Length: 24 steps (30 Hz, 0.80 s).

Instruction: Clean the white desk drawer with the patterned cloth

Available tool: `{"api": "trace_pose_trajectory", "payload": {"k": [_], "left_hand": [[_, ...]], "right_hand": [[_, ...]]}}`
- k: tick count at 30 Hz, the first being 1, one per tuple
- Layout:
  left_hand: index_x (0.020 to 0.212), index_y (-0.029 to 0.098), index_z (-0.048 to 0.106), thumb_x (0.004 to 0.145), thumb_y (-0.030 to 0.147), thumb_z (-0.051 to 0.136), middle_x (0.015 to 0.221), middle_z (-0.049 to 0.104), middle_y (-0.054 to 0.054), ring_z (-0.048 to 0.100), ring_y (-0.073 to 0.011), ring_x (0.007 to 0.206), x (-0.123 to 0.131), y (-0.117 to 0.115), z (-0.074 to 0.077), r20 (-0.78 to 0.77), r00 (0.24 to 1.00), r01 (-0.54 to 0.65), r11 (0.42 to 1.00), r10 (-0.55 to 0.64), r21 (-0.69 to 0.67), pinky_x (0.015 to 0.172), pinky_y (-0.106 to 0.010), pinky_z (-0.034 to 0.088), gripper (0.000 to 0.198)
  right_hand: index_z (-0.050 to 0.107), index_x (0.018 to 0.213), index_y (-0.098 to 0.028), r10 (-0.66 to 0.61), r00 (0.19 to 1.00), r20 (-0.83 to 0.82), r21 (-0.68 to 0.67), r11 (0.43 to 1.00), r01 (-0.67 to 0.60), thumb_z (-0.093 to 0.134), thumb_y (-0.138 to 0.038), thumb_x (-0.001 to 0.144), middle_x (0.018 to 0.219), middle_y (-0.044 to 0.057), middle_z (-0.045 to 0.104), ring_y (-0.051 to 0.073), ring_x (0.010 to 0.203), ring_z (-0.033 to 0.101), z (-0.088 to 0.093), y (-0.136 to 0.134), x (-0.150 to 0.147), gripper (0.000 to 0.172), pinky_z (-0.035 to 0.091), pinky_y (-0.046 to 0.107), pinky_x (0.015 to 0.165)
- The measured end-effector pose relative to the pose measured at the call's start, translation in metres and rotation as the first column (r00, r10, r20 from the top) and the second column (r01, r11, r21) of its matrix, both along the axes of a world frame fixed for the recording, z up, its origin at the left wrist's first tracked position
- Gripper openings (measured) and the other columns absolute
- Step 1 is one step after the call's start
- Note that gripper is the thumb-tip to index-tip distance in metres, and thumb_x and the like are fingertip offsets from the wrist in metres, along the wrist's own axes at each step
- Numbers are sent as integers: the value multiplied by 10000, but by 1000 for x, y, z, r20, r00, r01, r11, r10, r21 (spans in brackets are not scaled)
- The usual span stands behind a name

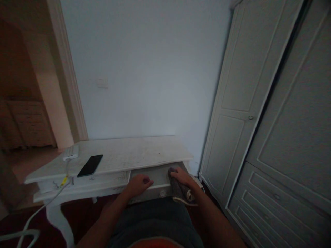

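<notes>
A shallow drawer (155,175) stands pulled out of the white table (134,148). My left hand (139,184) is at its left front corner, with the fingers curled in and nothing visible in them. On the right side, my right hand (181,175) grips a dark grey-brown cloth (178,189) with a pale edge. That cloth hangs over the drawer's front, and its lower end is folded or rolled. The bare grey drawer bottom shows between the two hands.
A black phone (90,165) lies on the table's left part. Behind it sits a white power strip (71,152), its cable (51,199) running down over the front edge. A wardrobe (232,113) rises at the right, and a wall (144,69) stands behind the table.
</notes>
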<state>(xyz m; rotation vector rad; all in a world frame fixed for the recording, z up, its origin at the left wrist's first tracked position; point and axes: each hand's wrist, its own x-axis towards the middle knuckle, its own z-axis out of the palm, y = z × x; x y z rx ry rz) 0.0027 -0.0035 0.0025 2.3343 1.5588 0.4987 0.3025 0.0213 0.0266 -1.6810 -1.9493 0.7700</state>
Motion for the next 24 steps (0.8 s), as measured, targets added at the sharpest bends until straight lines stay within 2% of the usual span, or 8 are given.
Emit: {"api": "trace_pose_trajectory", "payload": {"k": [6, 12, 24], "left_hand": [[938, 224, 810, 947, 660, 476, 991, 812, -88, 705, -262, 961, 0, 2, -3, 2, 1000, -10, 1000, 10, -1, 817, -332, 443, 549], [880, 219, 804, 941, 682, 453, 916, 803, -71, 688, -234, 878, 1, 1, 1, 7, 1000, -2, 1000, 2, -6, 769, -316, 433, 584], [876, 206, 800, 948, 682, 437, 905, 788, -78, 677, -238, 855, 2, 0, 3, -5, 1000, 5, 1000, -5, -6, 738, -320, 412, 602]], "right_hand": [[707, 849, -181, 28, 1000, 1, -3, 1000, -28, 608, -434, 823, 930, 55, 718, 258, 940, 626, -1, 1, 1, 273, 464, 330, 812], [699, 1005, -166, -27, 999, 44, -14, 1000, 28, 607, -453, 833, 1074, 101, 727, 286, 992, 643, 1, -1, 0, 348, 468, 351, 819], [710, 1010, -168, -28, 998, 52, -7, 1000, 29, 607, -444, 857, 1103, 102, 738, 286, 1025, 653, 5, -5, -2, 332, 476, 357, 848]]}}
